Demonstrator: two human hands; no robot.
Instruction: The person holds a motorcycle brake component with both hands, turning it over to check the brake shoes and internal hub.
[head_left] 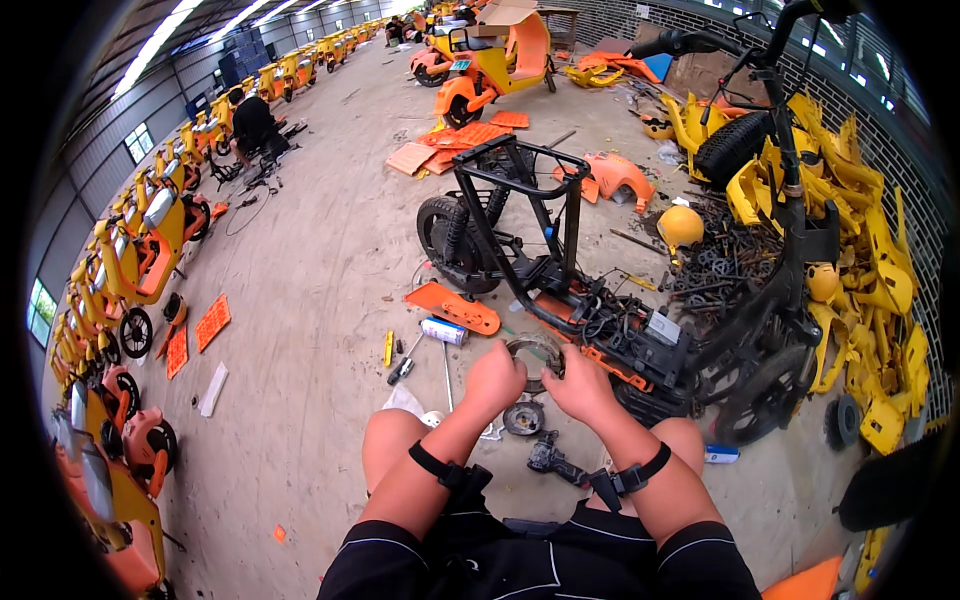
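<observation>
Between my knees, my left hand (500, 372) and my right hand (577, 383) grip a dark, worn metal ring (533, 384) from its two sides. The fingers of both hands curl round its rim, and their tips are partly hidden. Just below the ring, a round metal part with a hub (523, 418) lies on the floor. A black cordless power tool (556, 459) rests beside it, near my right forearm. Ahead of my hands stands a stripped black scooter frame (570, 275) with its rear wheel (445, 240), exposed wiring and a dark front wheel.
A blue-and-white can (444, 331), an orange panel (453, 306) and hand tools (404, 366) lie ahead-left. Yellow body panels (890, 290) and loose metal parts (730, 262) are heaped at right. Scooters (150, 245) line the left; another person (257, 125) crouches there.
</observation>
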